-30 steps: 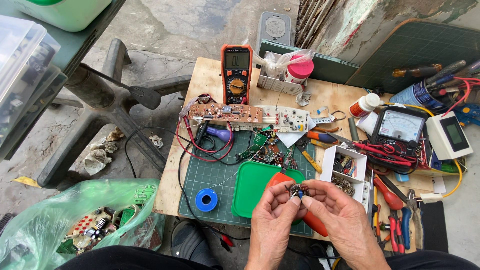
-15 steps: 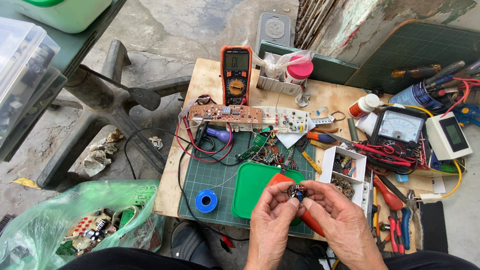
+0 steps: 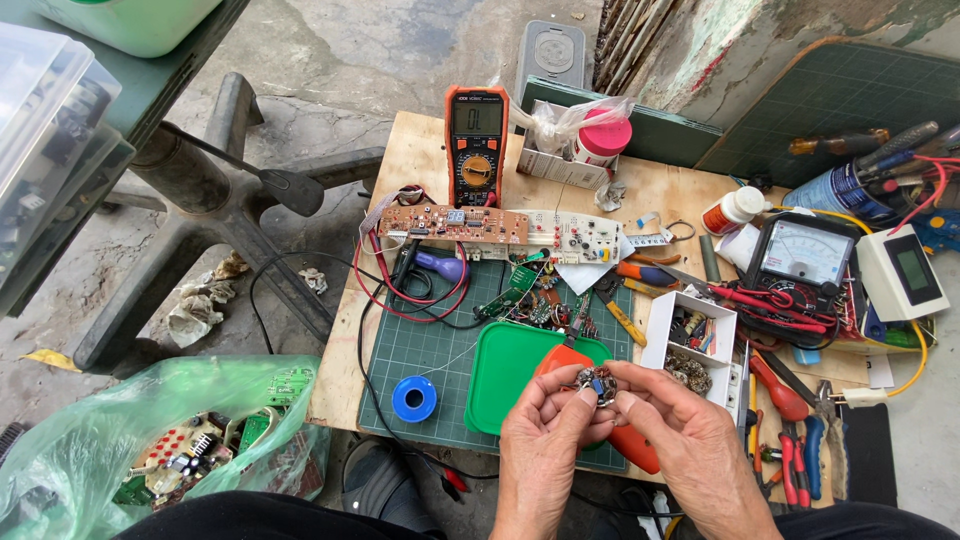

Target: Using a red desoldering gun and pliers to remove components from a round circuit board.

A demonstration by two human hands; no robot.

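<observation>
We are pinching a small round circuit board (image 3: 597, 382) between the fingertips of our left hand (image 3: 545, 440) and right hand (image 3: 690, 445), both closed on its edges, above the green plastic tray (image 3: 505, 385). It is sitting over the cutting mat (image 3: 420, 350), with a blue solder spool (image 3: 414, 398) lying nearby and an orange multimeter (image 3: 476, 145) standing beyond.
</observation>
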